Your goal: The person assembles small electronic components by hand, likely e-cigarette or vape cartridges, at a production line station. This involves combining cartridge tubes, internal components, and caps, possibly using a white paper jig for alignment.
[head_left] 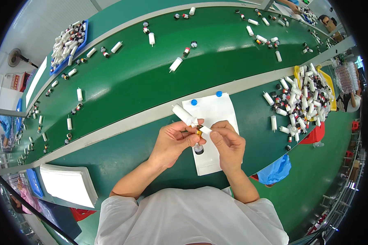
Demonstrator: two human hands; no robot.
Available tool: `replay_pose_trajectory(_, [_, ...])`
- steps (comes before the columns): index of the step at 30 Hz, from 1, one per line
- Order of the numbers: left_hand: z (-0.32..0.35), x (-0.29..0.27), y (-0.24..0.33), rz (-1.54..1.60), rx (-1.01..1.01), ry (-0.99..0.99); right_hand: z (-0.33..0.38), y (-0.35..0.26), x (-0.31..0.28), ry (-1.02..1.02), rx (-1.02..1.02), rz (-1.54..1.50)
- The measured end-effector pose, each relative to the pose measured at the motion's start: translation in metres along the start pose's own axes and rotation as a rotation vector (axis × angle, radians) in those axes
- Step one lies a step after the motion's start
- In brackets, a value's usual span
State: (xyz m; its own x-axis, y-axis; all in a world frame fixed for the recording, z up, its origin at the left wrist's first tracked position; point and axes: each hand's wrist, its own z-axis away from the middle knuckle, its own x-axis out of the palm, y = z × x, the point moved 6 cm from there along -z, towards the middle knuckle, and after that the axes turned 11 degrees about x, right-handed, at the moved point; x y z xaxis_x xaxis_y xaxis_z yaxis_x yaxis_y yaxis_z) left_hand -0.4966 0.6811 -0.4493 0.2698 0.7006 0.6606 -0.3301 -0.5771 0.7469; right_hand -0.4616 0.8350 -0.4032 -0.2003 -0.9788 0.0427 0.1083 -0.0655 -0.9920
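My left hand is closed on a white cylindrical bottle with a thin tip, which slants up and to the left. The same fingers pinch a small part with black and amber colouring. Below them hangs a round black-and-clear part; whether it is joined to the rest I cannot make out. In my right hand, thumb and fingers pinch a small flat white piece against the amber part. Beneath both hands lies a white sheet, with two blue round pieces on its far edge.
Beyond a pale rail runs a green conveyor belt with scattered white bottles and small parts. A heap of them spills from a yellow tray at right. A blue tray stands far left, a paper stack near left.
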Motion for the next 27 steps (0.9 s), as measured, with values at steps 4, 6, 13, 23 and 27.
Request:
replay_pose_trajectory(4, [-0.002,0.008,0.004,-0.055,0.096,0.005,-0.001,-0.003,0.002,0.001,-0.111,0.155])
replay_pose_trajectory(6, [-0.003,0.008,0.011,-0.225,0.210,0.016,0.000,-0.016,0.006,0.036,-0.304,0.370])
replay_pose_trajectory(13, [-0.004,0.012,0.027,-0.493,0.496,-0.037,0.002,-0.037,0.013,0.142,-0.576,0.629])
replay_pose_trajectory(23, [-0.011,-0.005,0.024,-0.300,0.067,-0.263,0.000,0.028,-0.008,-0.314,0.197,0.399])
replay_pose_trajectory(27, [-0.057,-0.121,0.082,-1.167,0.526,0.296,0.006,0.031,-0.053,-0.109,0.065,0.663])
